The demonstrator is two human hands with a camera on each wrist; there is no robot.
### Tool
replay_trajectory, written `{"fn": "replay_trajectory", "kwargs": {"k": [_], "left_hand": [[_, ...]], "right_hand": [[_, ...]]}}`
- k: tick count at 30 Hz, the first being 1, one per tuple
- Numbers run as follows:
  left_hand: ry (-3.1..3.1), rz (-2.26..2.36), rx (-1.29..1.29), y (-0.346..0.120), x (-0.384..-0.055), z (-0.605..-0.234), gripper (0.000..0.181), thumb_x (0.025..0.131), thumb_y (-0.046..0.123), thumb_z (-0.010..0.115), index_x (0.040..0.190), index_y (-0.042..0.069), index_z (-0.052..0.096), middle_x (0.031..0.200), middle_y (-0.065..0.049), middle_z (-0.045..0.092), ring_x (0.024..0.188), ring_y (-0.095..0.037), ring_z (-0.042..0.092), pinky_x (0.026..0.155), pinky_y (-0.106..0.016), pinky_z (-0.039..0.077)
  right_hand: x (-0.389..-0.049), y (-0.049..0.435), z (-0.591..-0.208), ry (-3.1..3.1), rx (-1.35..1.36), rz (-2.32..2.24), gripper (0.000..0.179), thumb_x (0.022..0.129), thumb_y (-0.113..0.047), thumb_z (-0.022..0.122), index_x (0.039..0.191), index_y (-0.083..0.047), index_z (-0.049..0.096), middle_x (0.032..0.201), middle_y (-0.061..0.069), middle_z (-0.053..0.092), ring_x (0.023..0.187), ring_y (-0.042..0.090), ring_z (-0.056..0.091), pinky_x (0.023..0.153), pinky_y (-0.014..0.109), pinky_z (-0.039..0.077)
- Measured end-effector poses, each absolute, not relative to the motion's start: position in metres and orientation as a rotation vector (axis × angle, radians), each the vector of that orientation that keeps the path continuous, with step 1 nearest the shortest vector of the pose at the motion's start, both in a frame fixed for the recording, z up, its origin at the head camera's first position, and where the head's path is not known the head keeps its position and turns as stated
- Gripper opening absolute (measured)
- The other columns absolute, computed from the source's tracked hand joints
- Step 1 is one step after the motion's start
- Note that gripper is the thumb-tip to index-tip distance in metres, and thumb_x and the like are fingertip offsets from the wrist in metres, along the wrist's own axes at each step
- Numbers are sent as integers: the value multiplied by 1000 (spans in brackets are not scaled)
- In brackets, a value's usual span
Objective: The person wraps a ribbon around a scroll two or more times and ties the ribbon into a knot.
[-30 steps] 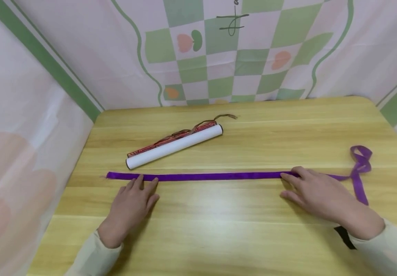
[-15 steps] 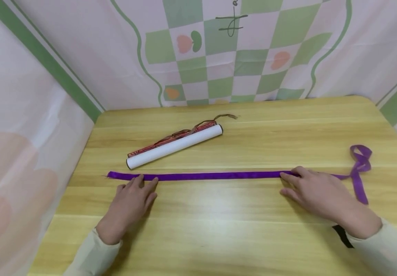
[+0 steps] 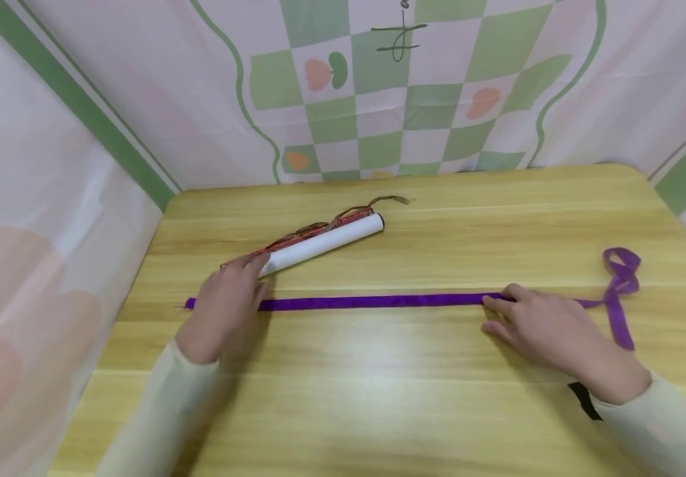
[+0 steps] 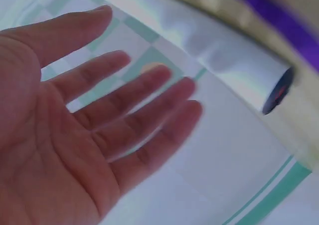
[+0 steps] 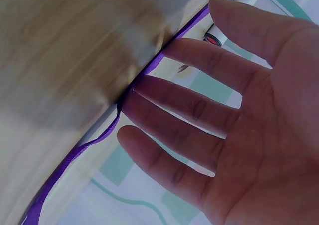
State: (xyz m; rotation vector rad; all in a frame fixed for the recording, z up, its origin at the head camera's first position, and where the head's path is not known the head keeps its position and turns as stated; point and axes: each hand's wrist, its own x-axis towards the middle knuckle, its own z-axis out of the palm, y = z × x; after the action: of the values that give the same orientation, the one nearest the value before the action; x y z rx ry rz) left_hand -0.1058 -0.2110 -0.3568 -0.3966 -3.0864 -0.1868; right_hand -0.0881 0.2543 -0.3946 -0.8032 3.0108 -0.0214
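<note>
A purple ribbon (image 3: 372, 302) lies stretched across the table, its right part twisted into a loose loop. My right hand (image 3: 548, 331) rests on the ribbon near that loop; in the right wrist view its fingertips (image 5: 144, 83) touch the ribbon and the fingers are extended. My left hand (image 3: 226, 305) is over the ribbon's left end, partly hiding it, with its fingertips by the near end of a white roll (image 3: 325, 246). In the left wrist view the left fingers (image 4: 149, 130) are spread and straight, and the white roll (image 4: 214, 45) lies just beyond them.
Behind the white roll lies a red patterned strip with a brown cord (image 3: 390, 199) trailing right. The wooden table (image 3: 378, 397) meets a green-and-white checked cloth (image 3: 378, 126) at the back. A black strip (image 3: 585, 401) shows by the right wrist.
My left hand has lifted from the ribbon and moved forward to the left end of the white roll. The right hand stays on the ribbon.
</note>
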Motion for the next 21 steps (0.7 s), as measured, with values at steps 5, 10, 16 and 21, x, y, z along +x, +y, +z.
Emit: {"fn": "replay_trajectory", "kwargs": {"k": [5, 10, 16, 21], "left_hand": [[-3269, -125, -465, -208, -160, -354, 68, 99, 27, 75, 155, -1, 49, 150, -27, 58, 133, -46, 61, 109, -59, 53], [-3498, -189, -414, -204, -190, -356, 74, 97, 31, 78, 156, -1, 47, 150, -24, 58, 136, -40, 58, 114, -55, 49], [-3524, -225, -445, -198, -204, -352, 62, 95, 21, 77, 146, -8, 56, 145, -26, 58, 127, -38, 59, 111, -51, 50], [-3515, -200, -476, -192, -208, -350, 36, 95, 18, 74, 124, -4, 68, 124, -20, 66, 103, -28, 59, 97, -47, 54]], "right_hand": [[-88, 252, -397, 3003, -800, -30, 49, 95, -45, 75, 129, -10, 75, 119, 23, 72, 81, 38, 73, 61, 54, 60], [-86, 251, -399, 3003, -819, -39, 49, 96, -44, 75, 130, -10, 75, 118, 22, 72, 80, 35, 73, 59, 50, 60], [-85, 254, -395, 3014, -827, -45, 47, 97, -42, 74, 131, -11, 74, 116, 19, 72, 77, 29, 72, 54, 41, 57], [-86, 256, -392, 3004, -791, -46, 45, 97, -41, 73, 131, -11, 75, 115, 18, 72, 78, 28, 71, 54, 41, 57]]}}
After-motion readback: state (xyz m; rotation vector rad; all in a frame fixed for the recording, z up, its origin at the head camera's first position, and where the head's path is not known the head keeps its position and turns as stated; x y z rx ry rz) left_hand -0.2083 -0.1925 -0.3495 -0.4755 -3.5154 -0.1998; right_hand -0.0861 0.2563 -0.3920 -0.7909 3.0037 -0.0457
